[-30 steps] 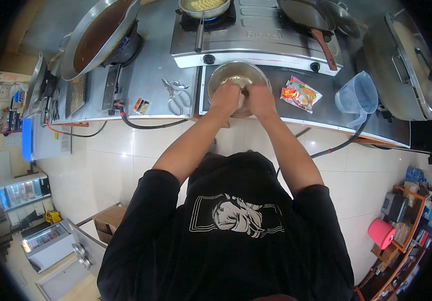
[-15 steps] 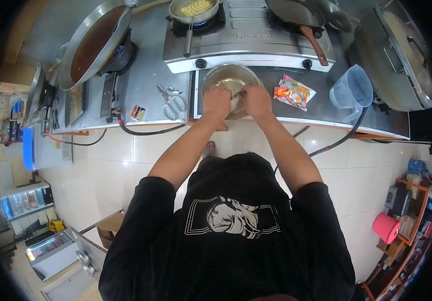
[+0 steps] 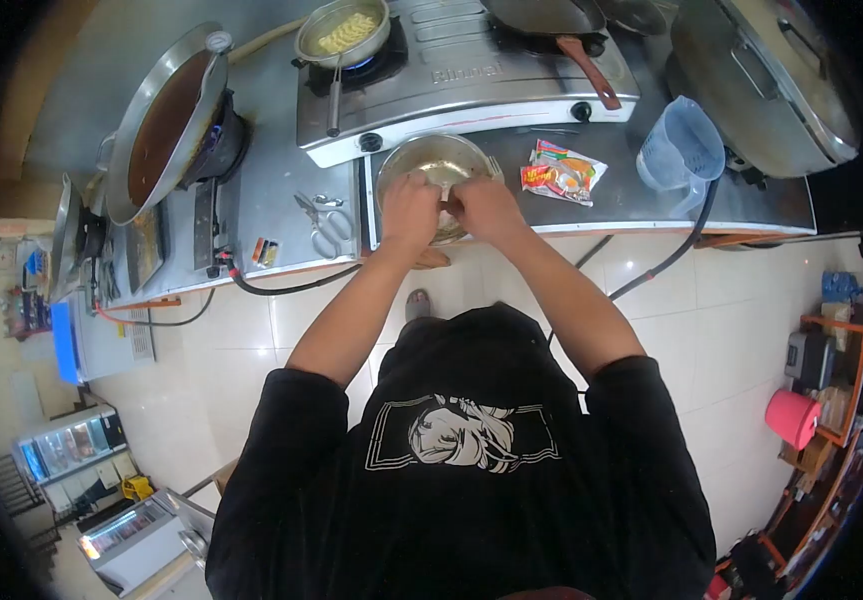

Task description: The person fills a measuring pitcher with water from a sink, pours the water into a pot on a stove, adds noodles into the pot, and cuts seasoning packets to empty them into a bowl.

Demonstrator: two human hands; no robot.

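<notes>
A round metal pot (image 3: 438,152) stands at the counter's front edge. Both my hands are over its opening, close together. My left hand (image 3: 412,208) is closed on the left side, its fingertips hidden from the camera. On the right, my right hand (image 3: 484,208) is closed too, its fingers turned inward toward the left one. Something small and pale seems to be between the fingertips, too small to name. To the right of the pot lies an opened-looking colourful packet (image 3: 563,174). Grey scissors (image 3: 321,230) rest on the counter to its left.
Noodles cook in a pan (image 3: 346,35) over a flame on the stove (image 3: 471,90); a dark frying pan (image 3: 546,12) sits beside it. At left is a large wok (image 3: 166,125) of brown liquid. A measuring jug (image 3: 679,148) and a big lidded pan (image 3: 751,85) stand right.
The view has turned and shifted slightly, so the stove and counter appear further left. Both my hands remain together over the pot, with the fingers slightly repositioned.
</notes>
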